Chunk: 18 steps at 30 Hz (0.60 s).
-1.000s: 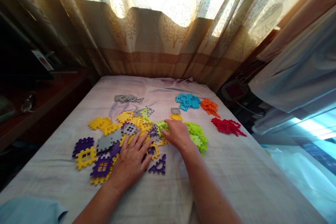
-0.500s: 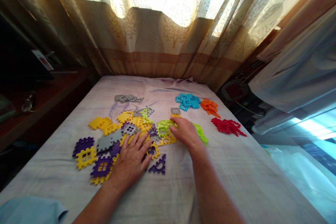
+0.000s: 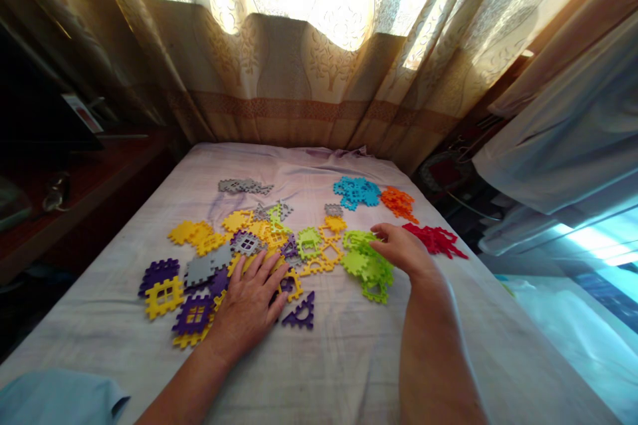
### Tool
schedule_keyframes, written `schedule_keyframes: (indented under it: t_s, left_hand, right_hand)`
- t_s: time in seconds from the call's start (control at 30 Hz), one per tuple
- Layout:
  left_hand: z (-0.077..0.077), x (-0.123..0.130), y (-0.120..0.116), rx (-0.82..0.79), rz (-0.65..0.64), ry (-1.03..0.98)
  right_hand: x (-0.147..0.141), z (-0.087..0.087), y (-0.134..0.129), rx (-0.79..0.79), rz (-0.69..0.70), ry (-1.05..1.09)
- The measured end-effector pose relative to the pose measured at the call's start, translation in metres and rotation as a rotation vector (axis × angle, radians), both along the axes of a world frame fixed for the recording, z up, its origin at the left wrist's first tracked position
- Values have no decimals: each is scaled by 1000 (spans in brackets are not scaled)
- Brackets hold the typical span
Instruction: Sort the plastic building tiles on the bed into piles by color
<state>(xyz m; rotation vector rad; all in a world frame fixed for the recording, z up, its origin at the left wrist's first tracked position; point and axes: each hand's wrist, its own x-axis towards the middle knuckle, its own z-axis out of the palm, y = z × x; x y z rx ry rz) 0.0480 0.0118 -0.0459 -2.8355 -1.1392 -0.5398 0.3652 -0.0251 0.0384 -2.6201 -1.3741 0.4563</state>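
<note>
My left hand (image 3: 252, 295) lies flat with fingers spread on a heap of yellow, purple and grey toothed plastic building pieces, hiding some of them. A purple triangular piece (image 3: 302, 312) rests just right of its thumb. Over on the right, my right hand (image 3: 406, 252) is above the edge of a lime green pile (image 3: 371, 272). Its thumb and index finger are at the rim of a lime green building piece (image 3: 356, 239) on top of that pile. A lime green square piece (image 3: 310, 243) lies between the hands, beside yellow frame pieces (image 3: 331, 253).
Sorted piles lie farther back on the sheet-covered bed (image 3: 299, 166): grey pieces (image 3: 244, 186), blue pieces (image 3: 356, 192), orange pieces (image 3: 399, 204) and red pieces (image 3: 438, 241). A curtain (image 3: 309, 80) hangs behind. Light blue cloth (image 3: 60, 398) sits at the lower left.
My right hand has moved right, from the middle pieces to the lime green pile, carrying a lime green piece. Yellow frame pieces it covered now show. My left hand stays in place.
</note>
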Motion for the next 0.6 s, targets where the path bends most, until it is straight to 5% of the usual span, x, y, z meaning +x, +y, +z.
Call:
schedule_keyframes:
  t_s: [0.37,0.6]
  left_hand:
    - [0,1,0,-1,10,-23]
    - [2,2,-1,-4,5,-8]
  right_hand:
    - [-10,9,0,4,8,-123]
    - [-51,3,17,130,157,-126]
